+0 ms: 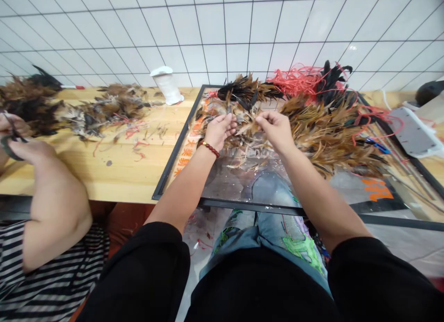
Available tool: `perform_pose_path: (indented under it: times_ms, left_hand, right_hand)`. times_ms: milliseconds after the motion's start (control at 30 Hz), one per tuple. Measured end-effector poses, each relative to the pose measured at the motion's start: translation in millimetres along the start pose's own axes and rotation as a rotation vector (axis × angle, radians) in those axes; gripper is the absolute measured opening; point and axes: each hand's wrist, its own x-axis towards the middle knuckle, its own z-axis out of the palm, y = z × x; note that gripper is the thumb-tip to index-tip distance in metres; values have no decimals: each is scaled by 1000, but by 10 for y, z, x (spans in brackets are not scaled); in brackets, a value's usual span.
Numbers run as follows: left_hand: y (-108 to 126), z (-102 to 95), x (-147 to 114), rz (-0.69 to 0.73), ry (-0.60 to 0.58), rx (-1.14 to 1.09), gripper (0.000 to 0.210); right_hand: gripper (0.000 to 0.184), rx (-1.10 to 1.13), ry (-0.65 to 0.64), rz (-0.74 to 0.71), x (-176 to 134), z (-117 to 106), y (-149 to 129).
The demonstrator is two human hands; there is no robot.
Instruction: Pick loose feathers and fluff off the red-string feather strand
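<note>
My left hand (219,131), with a bead bracelet at the wrist, is held palm up over loose feathers. Its fingers curl in, and a narrow dark feather (228,101) appears to rise from between thumb and forefinger. Opposite it, my right hand (277,129) pinches a pale brown feather (250,127) between thumb and forefinger. Beneath both hands lies a scattered heap of grey-brown feathers (239,152) on a black-framed glass panel (229,183). Behind them is a dark feather bundle (247,88). A large pile of golden-brown feathers (333,132) lies by my right forearm.
Pink-red plastic strips (294,83) are heaped near the tiled wall. A white spool (168,85) stands on the wooden table (121,174). To the left, a co-worker's arm (57,188) rests beside more feathers (107,109). A white box (415,131) and blue pen (378,145) are right.
</note>
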Motion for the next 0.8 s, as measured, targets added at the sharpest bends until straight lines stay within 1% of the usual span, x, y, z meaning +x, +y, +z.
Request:
perform_pose_path:
  times_ms: [67,133,300,400,500,567,633,700,733,800]
  left_hand:
    - [-5,23,-30,-24,-34,49,15]
    - [-12,49,-61,-56,-76,77,17]
    - [-31,87,-120,-196,-216,126,14]
    - [-41,101,-144,-216,-259,134,13]
    - [-51,121,-158,-209,-267,115,14]
    - [-56,138,-163,-178,-238,79,14]
    - [-58,152,-167,-143,-210,40,14]
    - [-58,159,-169,-125,-212,21,13]
    - [-58,157,-167,-127,-225,23,13]
    - [-58,145,-154,-152,-241,25,12]
  right_hand:
    - [18,204,26,135,61,-83,-2]
    - [19,303,23,202,71,-110,-18]
    - [19,346,54,233,33,-50,-55]
    - [21,386,55,263,28,-33,-62]
    - [22,476,41,294,17,-20,-64]
    - [27,552,21,313,-2,8,-62]
    - [37,592,-54,343,-30,53,-52]
    - [45,584,-132,370,-56,105,-32]
    - [47,573,-140,366,-65,128,-20]
    - [48,554,-88,311,-69,157,11]
